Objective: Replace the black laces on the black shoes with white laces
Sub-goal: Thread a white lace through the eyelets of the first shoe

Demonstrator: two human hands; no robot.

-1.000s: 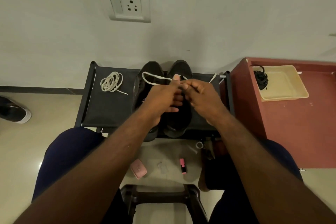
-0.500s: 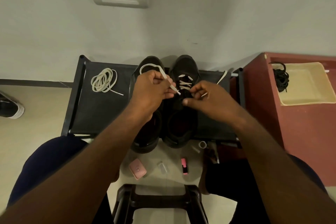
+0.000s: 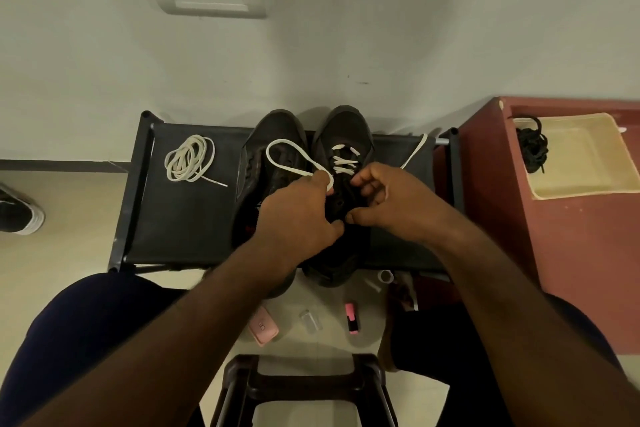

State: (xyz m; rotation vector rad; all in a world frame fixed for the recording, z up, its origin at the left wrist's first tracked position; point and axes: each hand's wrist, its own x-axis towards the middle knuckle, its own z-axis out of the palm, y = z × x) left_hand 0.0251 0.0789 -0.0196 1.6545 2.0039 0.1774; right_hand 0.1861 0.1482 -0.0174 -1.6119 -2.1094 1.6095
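Two black shoes stand side by side on a black rack (image 3: 180,218), toes to the wall. The left shoe (image 3: 270,135) has no lace in it. The right shoe (image 3: 346,125) has a white lace (image 3: 343,161) crossed through its front eyelets. My left hand (image 3: 298,218) pinches one end of that lace, which loops over the left shoe. My right hand (image 3: 391,204) grips the right shoe's eyelet side with curled fingers; the lace's other end trails right across the rack. A second white lace (image 3: 188,158) lies coiled at the rack's left.
A cream tray (image 3: 581,156) holding the black laces (image 3: 531,146) sits on a red-brown cabinet (image 3: 571,253) at the right. A pink case (image 3: 263,326), a pink lighter and small bits lie on the floor. A dark stool (image 3: 304,388) is between my knees. Another shoe (image 3: 19,215) lies far left.
The view dipped and closed in on the shoes. My left hand drew the lace end back toward the right shoe's eyelets, and both hands lowered onto that shoe.
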